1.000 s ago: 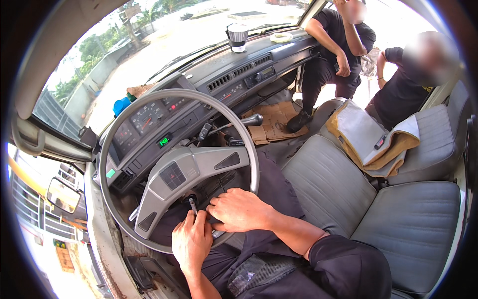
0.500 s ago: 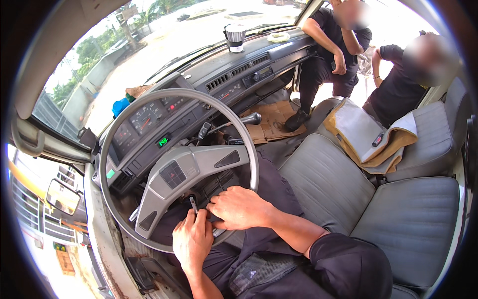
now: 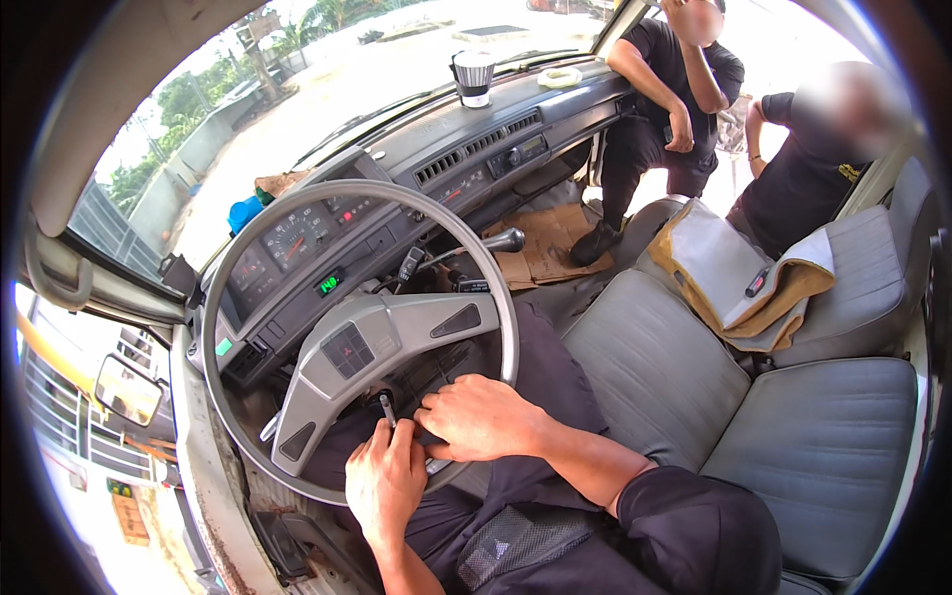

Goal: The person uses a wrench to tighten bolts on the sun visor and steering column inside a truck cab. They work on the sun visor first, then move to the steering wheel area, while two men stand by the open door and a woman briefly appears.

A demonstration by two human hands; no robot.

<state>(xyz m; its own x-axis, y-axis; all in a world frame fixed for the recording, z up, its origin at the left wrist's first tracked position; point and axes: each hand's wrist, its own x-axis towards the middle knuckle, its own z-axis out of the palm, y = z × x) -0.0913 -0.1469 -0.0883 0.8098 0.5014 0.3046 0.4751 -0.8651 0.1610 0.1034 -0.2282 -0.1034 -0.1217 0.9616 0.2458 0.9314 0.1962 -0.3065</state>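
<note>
Both my hands are together just below the hub of the grey steering wheel (image 3: 349, 347), inside the rim's lower part. My left hand (image 3: 385, 478) has its fingers bent and pressed together; a slim grey rod (image 3: 387, 407) sticks up from its fingertips toward the dark steering column. I cannot tell whether the rod is a tool or part of the vehicle. My right hand (image 3: 480, 416) lies palm down with curled fingers, its fingertips close beside my left fingers. Whatever is under it is hidden.
A dashboard (image 3: 426, 139) with lit gauges carries a striped cup (image 3: 474, 79) and a pale ring-shaped roll (image 3: 559, 77). A gear lever (image 3: 504, 241) rises beyond the wheel. Grey seats (image 3: 654, 347) lie to the right, with a folded cloth (image 3: 719, 263). Two people (image 3: 674, 89) are by the far door.
The view has shifted very slightly. Both hands keep nearly the same place and pose below the wheel hub.
</note>
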